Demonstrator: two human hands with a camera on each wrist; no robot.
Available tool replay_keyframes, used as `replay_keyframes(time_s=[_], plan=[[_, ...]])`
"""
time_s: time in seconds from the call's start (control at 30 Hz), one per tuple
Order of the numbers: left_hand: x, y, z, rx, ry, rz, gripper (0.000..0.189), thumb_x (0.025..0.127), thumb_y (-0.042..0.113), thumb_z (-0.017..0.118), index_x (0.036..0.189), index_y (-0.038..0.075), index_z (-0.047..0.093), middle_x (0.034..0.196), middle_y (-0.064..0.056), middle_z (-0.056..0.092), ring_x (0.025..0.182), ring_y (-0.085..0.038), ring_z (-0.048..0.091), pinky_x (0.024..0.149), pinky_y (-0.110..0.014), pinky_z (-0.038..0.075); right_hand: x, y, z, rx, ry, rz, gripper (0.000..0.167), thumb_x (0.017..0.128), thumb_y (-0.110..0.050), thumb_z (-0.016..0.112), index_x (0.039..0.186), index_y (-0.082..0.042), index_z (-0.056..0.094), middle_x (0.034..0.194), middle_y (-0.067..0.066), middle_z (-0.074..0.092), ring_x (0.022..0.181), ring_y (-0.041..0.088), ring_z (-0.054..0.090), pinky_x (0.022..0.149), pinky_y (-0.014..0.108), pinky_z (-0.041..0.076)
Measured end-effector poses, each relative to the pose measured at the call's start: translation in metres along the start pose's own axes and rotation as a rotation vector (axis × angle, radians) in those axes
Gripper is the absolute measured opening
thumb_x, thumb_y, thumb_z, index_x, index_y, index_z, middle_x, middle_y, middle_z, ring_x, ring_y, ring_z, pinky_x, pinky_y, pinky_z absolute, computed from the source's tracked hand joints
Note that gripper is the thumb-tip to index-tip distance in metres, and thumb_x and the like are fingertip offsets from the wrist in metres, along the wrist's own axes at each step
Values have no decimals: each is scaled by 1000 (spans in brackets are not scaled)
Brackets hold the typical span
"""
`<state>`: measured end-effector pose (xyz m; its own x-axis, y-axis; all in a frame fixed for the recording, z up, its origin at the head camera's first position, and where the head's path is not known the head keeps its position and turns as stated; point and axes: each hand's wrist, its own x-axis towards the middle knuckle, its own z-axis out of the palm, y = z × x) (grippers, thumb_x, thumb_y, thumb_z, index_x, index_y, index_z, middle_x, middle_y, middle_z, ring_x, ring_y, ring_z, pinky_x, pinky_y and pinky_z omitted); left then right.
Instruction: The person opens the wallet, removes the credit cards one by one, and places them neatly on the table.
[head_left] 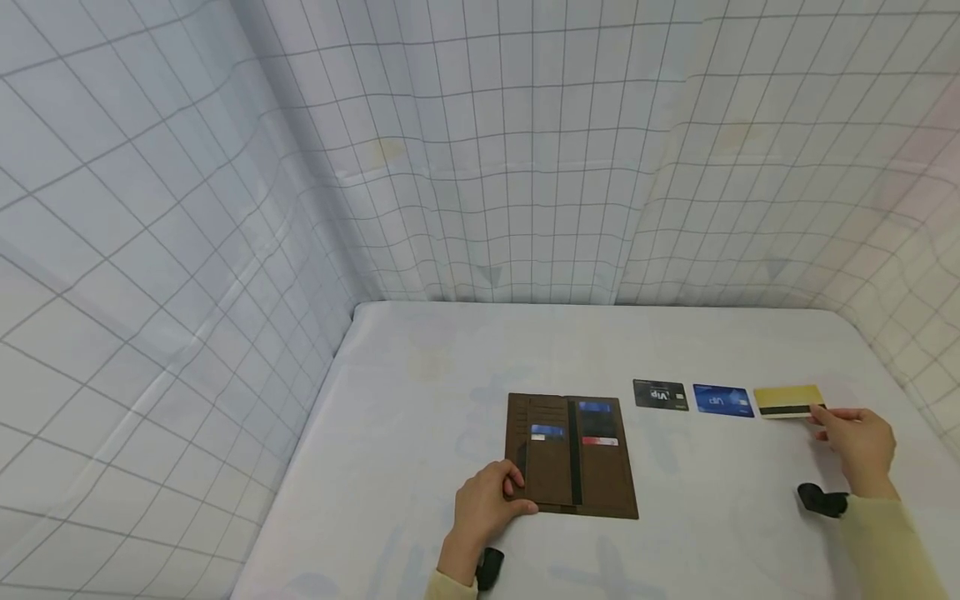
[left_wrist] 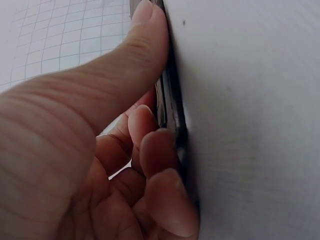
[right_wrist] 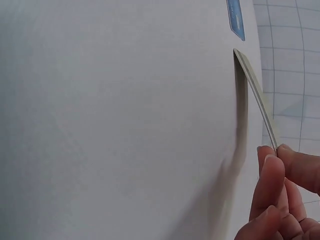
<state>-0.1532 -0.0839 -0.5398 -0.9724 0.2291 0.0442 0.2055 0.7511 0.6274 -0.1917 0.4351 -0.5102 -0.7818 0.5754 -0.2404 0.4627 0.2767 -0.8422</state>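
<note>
Head view: left hand (head_left: 486,502) grips the wallet (head_left: 606,482), several cards (head_left: 547,432) already slotted; right hand (head_left: 858,440) pinches a yellow card (head_left: 787,398); black card (head_left: 660,395), blue card (head_left: 723,400) still outside.

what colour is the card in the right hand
The card in the right hand is yellow with a black stripe, clearest in the head view.
</note>
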Motion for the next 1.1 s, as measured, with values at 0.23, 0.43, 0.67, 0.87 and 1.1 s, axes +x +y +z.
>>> replay_keyframes(time_s=[0.23,0.43,0.67,0.87,1.1], plan=[[0,0,1,-3,-7,-4,35,67,41,84,83,23,58,68,13,43,53,-5,38,50,-25,34,0,1,-3,-155,-6,1,54,92,-41,56,111,9,52,52,-14,60,51,3,57,68,35,30],[0,0,0,1,-2,1,35,67,40,84,82,22,58,68,13,43,53,-4,38,50,-25,34,6,4,0,-57,-50,65,37,91,-32,59,101,3,55,52,-15,60,51,4,59,55,27,41],[0,0,-1,-4,-6,-3,35,67,40,84,83,22,58,68,13,43,53,-5,38,50,-25,34,10,5,3,0,-71,110,31,91,-27,60,97,3,54,51,-14,59,49,4,59,48,25,44],[0,0,0,-1,-4,-2,35,67,40,84,83,22,58,68,13,42,53,-5,38,50,-25,34,12,3,1,8,-76,117,30,91,-24,60,94,5,56,50,-11,59,48,4,60,48,25,45],[0,0,1,2,-12,-16,35,67,41,83,82,23,57,68,13,42,53,-5,37,51,-25,33,12,4,0,50,-98,125,26,90,-20,62,89,5,56,50,-7,59,47,8,61,48,24,48]])
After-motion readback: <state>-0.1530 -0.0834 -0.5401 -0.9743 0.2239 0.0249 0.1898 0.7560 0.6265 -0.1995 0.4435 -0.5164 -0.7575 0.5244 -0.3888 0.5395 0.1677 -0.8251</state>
